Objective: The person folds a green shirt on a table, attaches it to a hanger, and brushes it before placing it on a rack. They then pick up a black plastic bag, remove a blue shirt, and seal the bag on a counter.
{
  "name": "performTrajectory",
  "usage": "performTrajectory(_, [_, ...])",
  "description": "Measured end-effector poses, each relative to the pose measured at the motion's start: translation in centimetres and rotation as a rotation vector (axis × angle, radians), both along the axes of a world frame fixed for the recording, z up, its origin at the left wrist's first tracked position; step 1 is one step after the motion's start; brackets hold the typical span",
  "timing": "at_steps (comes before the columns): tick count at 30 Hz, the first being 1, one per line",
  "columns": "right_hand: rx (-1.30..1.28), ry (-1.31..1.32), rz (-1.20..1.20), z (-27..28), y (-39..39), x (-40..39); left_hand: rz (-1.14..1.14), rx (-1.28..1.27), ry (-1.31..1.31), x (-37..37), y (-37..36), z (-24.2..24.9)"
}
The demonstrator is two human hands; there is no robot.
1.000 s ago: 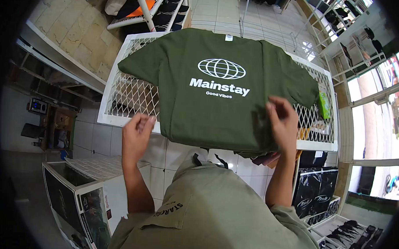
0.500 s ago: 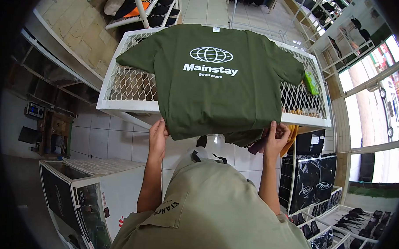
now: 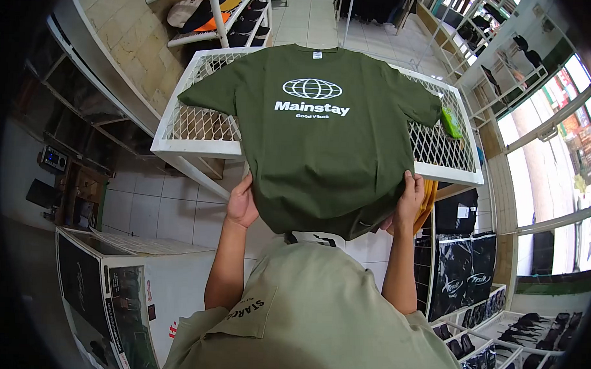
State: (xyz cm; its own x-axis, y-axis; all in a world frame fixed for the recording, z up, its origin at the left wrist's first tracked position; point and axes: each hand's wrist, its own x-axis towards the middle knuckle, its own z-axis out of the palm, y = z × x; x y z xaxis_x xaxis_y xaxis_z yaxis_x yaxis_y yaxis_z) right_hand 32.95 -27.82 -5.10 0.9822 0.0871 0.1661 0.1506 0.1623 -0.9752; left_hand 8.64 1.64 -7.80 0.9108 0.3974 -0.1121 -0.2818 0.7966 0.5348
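A dark green T-shirt (image 3: pixel 322 153) lies face up with its neck away from me, a white globe print and lettering on its chest. Its upper part and sleeves rest on a white mesh-topped table (image 3: pixel 196 148), while the lower part hangs over the near edge. My left hand (image 3: pixel 243 205) pinches the shirt's left side near the hem, its fingertips partly behind the cloth. On the opposite side, my right hand (image 3: pixel 409 203) grips the fabric with the thumb on top. Yellow cloth (image 3: pixel 427 205) hangs just beyond my right hand.
A bright green packet (image 3: pixel 450 123) lies at the table's right end. Racks of caps (image 3: pixel 184 11) stand beyond the far left corner. To my lower left is a white display case (image 3: pixel 182 271); black printed bags (image 3: pixel 465 275) and shelves of sandals (image 3: pixel 531 329) are on the right.
The T-shirt's lower part has been drawn toward me, and its hem now hangs lower and nearer my body. Both hands keep hold of its sides. The view has shifted slightly.
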Motion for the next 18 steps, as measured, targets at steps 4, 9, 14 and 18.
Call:
performTrajectory(4, [-0.015, 0.017, 0.025, 0.4, -0.5, 0.4, 0.641, 0.329, 0.334, -0.3, -0.8, 2.8])
performTrajectory(9, [0.022, 0.003, 0.055, 0.4, -1.0, -0.2, 1.107, 0.732, 0.551, -1.5, -1.1, 2.6])
performTrajectory(14, [0.032, 0.073, 0.091, -1.3, -2.5, 1.1, 0.377, 0.164, 0.408, -3.7, 1.7, 4.3])
performTrajectory(18, [0.045, 0.071, 0.105, 2.1, -2.2, 0.6, 0.257, 0.324, 0.326, -4.8, 3.0, 4.0])
